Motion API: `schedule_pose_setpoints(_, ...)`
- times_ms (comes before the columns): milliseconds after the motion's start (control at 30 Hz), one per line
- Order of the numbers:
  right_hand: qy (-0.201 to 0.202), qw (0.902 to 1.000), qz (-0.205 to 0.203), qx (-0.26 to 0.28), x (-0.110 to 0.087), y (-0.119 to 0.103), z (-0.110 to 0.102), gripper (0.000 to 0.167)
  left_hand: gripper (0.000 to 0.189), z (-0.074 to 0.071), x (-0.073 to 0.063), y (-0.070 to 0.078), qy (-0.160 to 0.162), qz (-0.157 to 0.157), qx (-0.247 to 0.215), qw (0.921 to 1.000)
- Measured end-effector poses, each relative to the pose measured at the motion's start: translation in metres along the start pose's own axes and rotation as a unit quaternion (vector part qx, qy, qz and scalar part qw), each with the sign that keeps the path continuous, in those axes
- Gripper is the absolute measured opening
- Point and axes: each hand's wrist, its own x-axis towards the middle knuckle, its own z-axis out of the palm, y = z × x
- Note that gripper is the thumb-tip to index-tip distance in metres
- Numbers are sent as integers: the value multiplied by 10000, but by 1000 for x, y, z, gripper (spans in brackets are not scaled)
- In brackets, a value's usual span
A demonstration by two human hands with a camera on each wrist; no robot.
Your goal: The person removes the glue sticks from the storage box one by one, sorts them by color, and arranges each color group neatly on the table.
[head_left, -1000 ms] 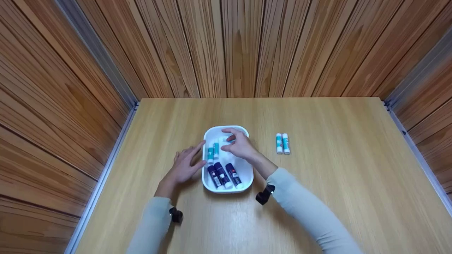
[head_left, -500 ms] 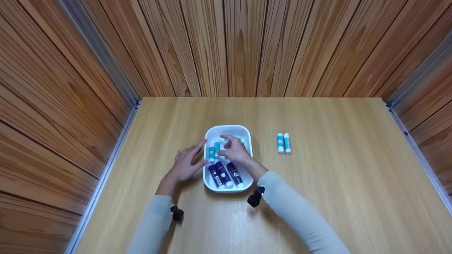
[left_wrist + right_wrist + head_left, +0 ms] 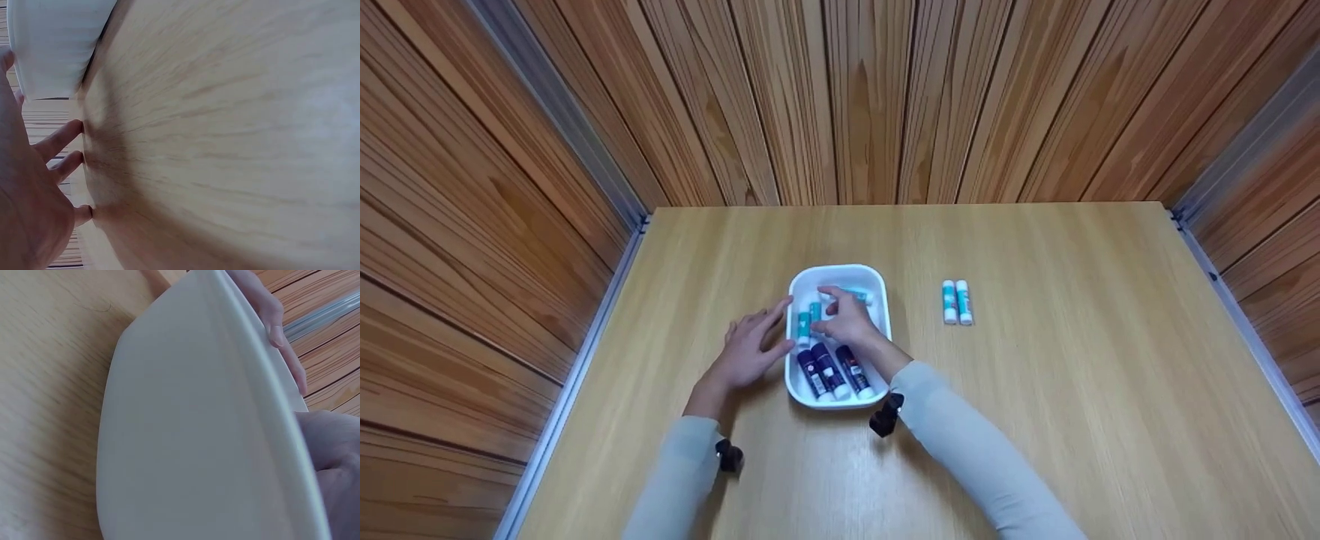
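A white tray (image 3: 793, 375) stands on the table with glue sticks in it. Several are teal and white, including a teal stick (image 3: 804, 327) by the left wall and another teal stick (image 3: 855, 295) at the far end. Dark purple glue sticks (image 3: 826, 367) with white ends lie at the near end. My left hand (image 3: 750, 351) is spread at the tray's left side, index finger and thumb touching its rim. My right hand (image 3: 851, 322) reaches over the tray, thumb and index finger apart around a teal stick (image 3: 815, 310); no grip shows. The right wrist view hides its fingertips behind the tray wall.
Two teal-and-white glue sticks (image 3: 957, 302) lie side by side on the table (image 3: 1072, 337), right of the tray. Wood-panelled walls (image 3: 870, 105) enclose the back and sides.
My right hand has moved left and slightly nearer inside the tray, uncovering the teal stick at the far end. The left hand stays at the rim.
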Motion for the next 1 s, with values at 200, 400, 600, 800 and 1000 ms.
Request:
schedule_pose_setpoints(200,-87,9996,69,-270,2,-2,4,79,81,-1,-2,-2,-16,-52,-21,10000)
schedule_pose_setpoints(400,-278,9988,158,-374,2,-3,2,85,81,0,-3,-3,-19,-69,-36,10000)
schedule_pose_setpoints(600,-303,9986,-11,-437,-1,0,0,82,81,0,-2,-1,-56,-37,-21,10000)
schedule_pose_setpoints(800,-203,9992,-317,-153,-2,2,0,77,82,-2,-1,0,-27,-14,24,10000)
schedule_pose_setpoints(1000,-424,9987,-297,12,-3,5,0,74,82,0,-1,1,-51,-55,21,10000)
